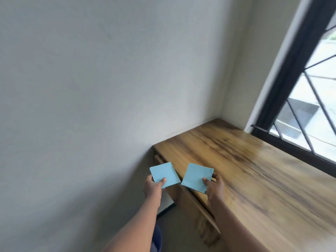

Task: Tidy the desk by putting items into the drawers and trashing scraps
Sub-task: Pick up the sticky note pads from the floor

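My left hand [153,188] pinches a light blue square of paper [163,174] by its lower edge, thumb on top. My right hand [214,187] pinches a second light blue square of paper [195,176] the same way. Both squares are held flat in the air, side by side, over the left front corner of the wooden desk [245,170]. The left square hangs beyond the desk's edge, above the floor. A drawer front [189,199] runs along the desk's side below the papers; I cannot tell whether it is open.
A plain grey wall fills the left and top of the view. A black-framed window with bars [309,106] stands behind the desk on the right. A dark blue object [157,237] sits on the floor under my left forearm, mostly hidden.
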{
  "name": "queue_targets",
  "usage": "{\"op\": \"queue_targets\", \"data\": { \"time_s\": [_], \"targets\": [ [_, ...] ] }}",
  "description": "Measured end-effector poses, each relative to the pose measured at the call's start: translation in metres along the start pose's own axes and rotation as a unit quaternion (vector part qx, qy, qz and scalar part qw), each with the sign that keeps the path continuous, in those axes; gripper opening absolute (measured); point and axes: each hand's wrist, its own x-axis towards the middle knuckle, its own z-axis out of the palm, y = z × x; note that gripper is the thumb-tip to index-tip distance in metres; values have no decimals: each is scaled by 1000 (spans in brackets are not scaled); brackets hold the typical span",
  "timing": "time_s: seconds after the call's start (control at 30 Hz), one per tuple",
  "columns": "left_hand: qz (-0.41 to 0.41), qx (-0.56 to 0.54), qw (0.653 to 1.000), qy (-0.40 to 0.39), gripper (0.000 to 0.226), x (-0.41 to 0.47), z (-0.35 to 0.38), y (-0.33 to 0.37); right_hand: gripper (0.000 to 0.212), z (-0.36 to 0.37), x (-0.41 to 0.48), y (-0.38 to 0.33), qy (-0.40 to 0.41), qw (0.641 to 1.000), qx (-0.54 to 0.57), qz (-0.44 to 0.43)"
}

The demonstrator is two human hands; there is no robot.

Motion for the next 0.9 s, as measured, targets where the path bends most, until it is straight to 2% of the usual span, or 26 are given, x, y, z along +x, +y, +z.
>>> {"op": "queue_targets", "data": {
  "time_s": [0.23,0.4,0.47,0.57,0.7,0.8,0.9],
  "targets": [
    [7,121,986,-112,41,59,99,28,33,-48,72,-31,84,995,-40,20],
    [37,277,949,-144,78,86,146,47,39,-63,108,-50,145,981,-122,39],
    [66,360,921,-135,81,93,160,54,40,-64,118,-56,155,975,-155,43],
    [95,421,893,-125,71,105,179,54,37,-63,132,-55,164,961,-215,49],
    [125,481,862,-102,42,109,192,49,31,-52,137,-54,184,936,-294,52],
    [144,489,855,-92,33,102,192,43,30,-41,135,-52,218,906,-356,65],
    [184,470,860,-74,35,92,184,35,31,-29,128,-50,224,877,-417,83]
  ]
}}
